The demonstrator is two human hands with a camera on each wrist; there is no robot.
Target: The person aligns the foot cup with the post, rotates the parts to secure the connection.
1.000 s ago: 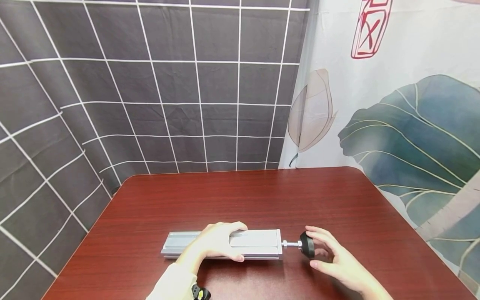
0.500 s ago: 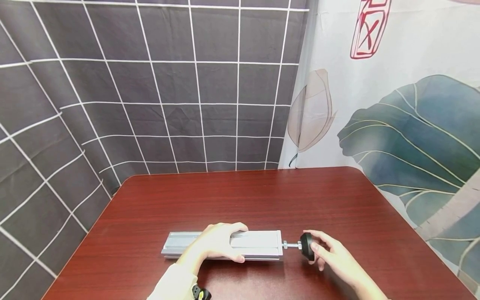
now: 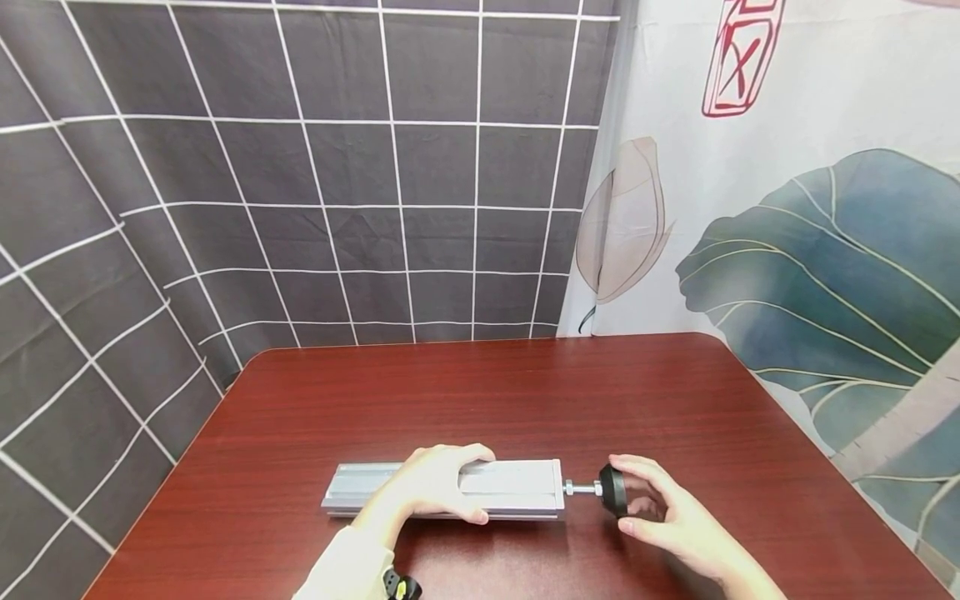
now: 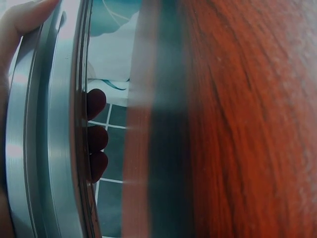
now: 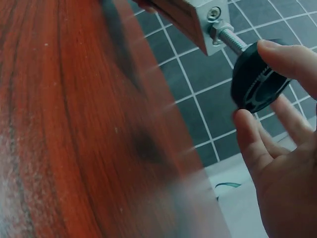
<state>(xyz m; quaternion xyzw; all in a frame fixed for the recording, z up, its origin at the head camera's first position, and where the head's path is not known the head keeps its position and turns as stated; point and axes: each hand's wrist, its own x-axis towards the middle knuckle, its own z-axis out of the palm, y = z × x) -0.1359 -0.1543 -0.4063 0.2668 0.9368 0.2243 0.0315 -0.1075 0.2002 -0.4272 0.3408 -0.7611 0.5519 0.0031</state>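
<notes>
A silver aluminium profile [image 3: 517,486] lies crosswise in front of me, held a little above the table. My left hand [image 3: 431,482] grips its middle, thumb on the near side; in the left wrist view, fingertips [image 4: 98,139] show past its far edge. From the profile's right end sticks a threaded stud [image 5: 232,40] with nuts, carrying a black levelling foot [image 5: 255,82] with a ribbed, hollow underside. My right hand [image 3: 675,521] holds the foot by its rim, thumb and fingertips on opposite sides, palm away from it.
The reddish-brown wooden table [image 3: 465,392] spreads out below both hands. Behind it hangs a dark grey curtain [image 3: 337,233] with white grid lines, and at right a white curtain [image 3: 675,100] with leaf prints. A black band device [image 3: 401,586] sits on the left wrist.
My right thumb and fingers rolled round the foot's rim half a second ago and are now spread back on opposite sides of it. The left hand and profile stay nearly still.
</notes>
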